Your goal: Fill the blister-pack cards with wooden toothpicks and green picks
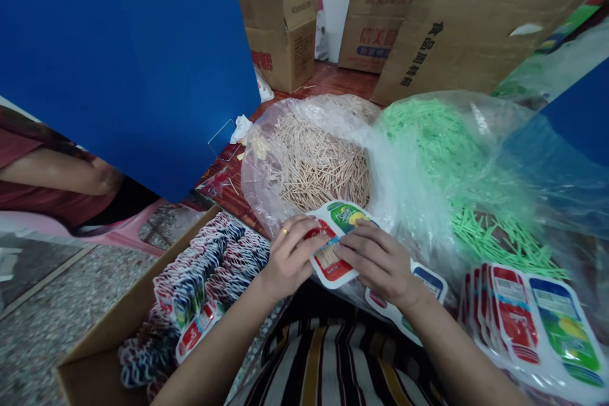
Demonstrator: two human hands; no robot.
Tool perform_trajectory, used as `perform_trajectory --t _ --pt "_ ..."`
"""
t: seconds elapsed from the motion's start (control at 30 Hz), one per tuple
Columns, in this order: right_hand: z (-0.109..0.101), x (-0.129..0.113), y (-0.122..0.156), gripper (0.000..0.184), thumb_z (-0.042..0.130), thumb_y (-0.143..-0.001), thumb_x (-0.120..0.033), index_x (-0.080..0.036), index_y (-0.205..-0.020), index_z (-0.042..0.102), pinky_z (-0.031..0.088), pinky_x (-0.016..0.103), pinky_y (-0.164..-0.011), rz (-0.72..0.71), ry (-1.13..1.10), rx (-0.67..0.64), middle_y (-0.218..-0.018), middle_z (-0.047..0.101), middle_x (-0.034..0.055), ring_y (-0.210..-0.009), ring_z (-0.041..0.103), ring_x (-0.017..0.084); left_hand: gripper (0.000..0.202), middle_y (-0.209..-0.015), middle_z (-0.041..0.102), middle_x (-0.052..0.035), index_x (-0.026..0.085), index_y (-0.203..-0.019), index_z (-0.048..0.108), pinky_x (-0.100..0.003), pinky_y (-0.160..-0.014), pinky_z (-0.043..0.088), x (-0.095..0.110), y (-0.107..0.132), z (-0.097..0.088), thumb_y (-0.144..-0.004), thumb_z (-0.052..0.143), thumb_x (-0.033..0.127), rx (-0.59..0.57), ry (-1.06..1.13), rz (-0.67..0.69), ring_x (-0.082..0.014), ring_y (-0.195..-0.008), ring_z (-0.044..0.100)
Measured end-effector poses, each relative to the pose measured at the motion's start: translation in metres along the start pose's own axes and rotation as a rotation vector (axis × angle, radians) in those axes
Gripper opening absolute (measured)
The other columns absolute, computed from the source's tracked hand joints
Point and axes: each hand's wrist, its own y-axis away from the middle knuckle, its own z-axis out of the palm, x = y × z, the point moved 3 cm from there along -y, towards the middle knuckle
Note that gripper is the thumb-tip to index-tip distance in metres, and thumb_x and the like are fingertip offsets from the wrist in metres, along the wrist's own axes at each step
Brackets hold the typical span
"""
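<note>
A flat white-edged candy pack [328,260], printed with red cola and green lemon-soda labels, is held before my chest. My left hand [291,257], with a ring on one finger, grips its left edge. My right hand [378,260] holds the right side, fingers bent over the printed face. Under my right wrist lies another such pack [431,282], partly covered. Just beyond my hands a clear plastic bag holds many thin beige sticks [328,168]. Several matching packs [528,314] stand in a row on the right.
A cardboard box [95,336] on the left holds rows of packs. Green sticks [499,235] fill a plastic bag at right. Cartons [299,32] stand behind, and a blue panel [143,63] blocks the left. A person's arm [61,171] shows below it.
</note>
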Motion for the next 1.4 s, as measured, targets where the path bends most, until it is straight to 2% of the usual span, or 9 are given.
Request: perform_trajectory --t 0.27,0.4,0.53,0.73,0.9,1.03,1.13,1.2,1.4 --pt "0.008 -0.006 -0.005 0.022 0.044 -0.092 -0.018 -0.016 -0.103 0.063 0.052 0.039 -0.087 0.058 -0.082 -0.071 -0.087 0.068 0.0082 -0.088 0.061 0.018 0.025 -0.100 0.066 -0.0130 0.016 -0.107 0.061 -0.038 -0.082 0.050 -0.001 0.016 0.003 -0.084 0.051 0.015 -0.138 0.116 -0.121 -0.0225 -0.093 0.061" --pt "0.009 -0.003 -0.013 0.015 0.054 -0.089 -0.026 -0.015 -0.089 0.064 0.050 0.030 -0.070 0.197 -0.146 -0.114 -0.074 0.065 0.0057 -0.074 0.059 0.016 0.014 -0.072 0.065 -0.0048 0.016 -0.080 0.066 -0.028 -0.065 0.049 -0.002 0.015 0.008 -0.082 0.052 0.016 -0.181 0.291 -0.474 -0.0169 -0.069 0.060" --pt "0.012 0.007 -0.024 0.022 0.054 -0.089 -0.035 -0.017 -0.081 0.064 0.042 0.022 -0.057 0.433 -0.447 -0.333 -0.068 0.061 0.0013 -0.061 0.056 0.011 0.012 -0.061 0.058 0.0007 0.014 -0.070 0.063 -0.021 -0.054 0.043 -0.002 0.016 0.015 -0.075 0.066 0.025 -0.349 0.632 -0.848 -0.0116 -0.056 0.053" --pt "0.021 0.025 -0.023 0.030 0.049 -0.091 -0.039 -0.016 -0.078 0.063 0.041 0.023 -0.061 0.646 -0.531 -0.413 -0.071 0.063 0.0022 -0.064 0.057 0.012 0.029 -0.093 0.068 -0.0028 0.016 -0.102 0.062 -0.027 -0.081 0.048 -0.014 0.021 0.022 -0.075 0.068 0.024 -0.129 0.846 -1.028 -0.0167 -0.085 0.062" --pt "0.026 0.030 -0.021 0.033 0.051 -0.088 -0.042 -0.016 -0.069 0.059 0.039 0.024 -0.057 0.764 -0.470 -0.301 -0.063 0.058 0.0008 -0.060 0.053 0.013 0.026 -0.088 0.071 -0.0025 0.015 -0.092 0.065 -0.030 -0.080 0.051 -0.016 0.032 0.041 -0.073 0.071 0.030 0.034 0.945 -1.231 -0.0215 -0.084 0.065" --pt "0.025 0.035 -0.017 0.030 0.063 -0.079 -0.045 -0.015 -0.078 0.062 0.040 0.021 -0.052 0.914 -0.810 -0.301 -0.065 0.058 -0.0011 -0.058 0.052 0.011 0.039 -0.086 0.072 -0.0064 0.015 -0.096 0.065 -0.036 -0.078 0.052 -0.008 0.037 0.041 -0.065 0.079 0.033 0.045 1.206 -1.398 -0.0221 -0.078 0.068" --pt "0.024 0.038 -0.011 0.029 0.067 -0.076 -0.043 -0.015 -0.079 0.061 0.042 0.020 -0.053 0.967 -0.917 -0.204 -0.068 0.060 -0.0007 -0.059 0.054 0.010 0.044 -0.089 0.072 -0.0084 0.014 -0.104 0.063 -0.036 -0.076 0.052 -0.003 0.038 0.034 -0.068 0.076 0.036 -0.086 1.259 -1.396 -0.0214 -0.078 0.067" --pt "0.026 0.038 -0.007 0.025 0.066 -0.078 -0.041 -0.016 -0.077 0.061 0.044 0.021 -0.056 0.953 -0.816 -0.130 -0.070 0.061 -0.0002 -0.062 0.056 0.011 0.037 -0.089 0.071 -0.0065 0.015 -0.103 0.063 -0.032 -0.076 0.052 -0.007 0.036 0.028 -0.075 0.070 0.038 -0.130 1.108 -1.306 -0.0189 -0.078 0.066" --pt "0.031 0.033 -0.003 0.018 0.054 -0.088 -0.033 -0.018 -0.085 0.063 0.045 0.023 -0.063 0.854 -0.594 -0.153 -0.075 0.066 0.0012 -0.069 0.061 0.013 0.017 -0.074 0.066 -0.0002 0.015 -0.085 0.063 -0.022 -0.067 0.048 -0.022 0.025 0.025 -0.080 0.063 0.032 -0.065 0.655 -1.032 -0.0138 -0.069 0.060"
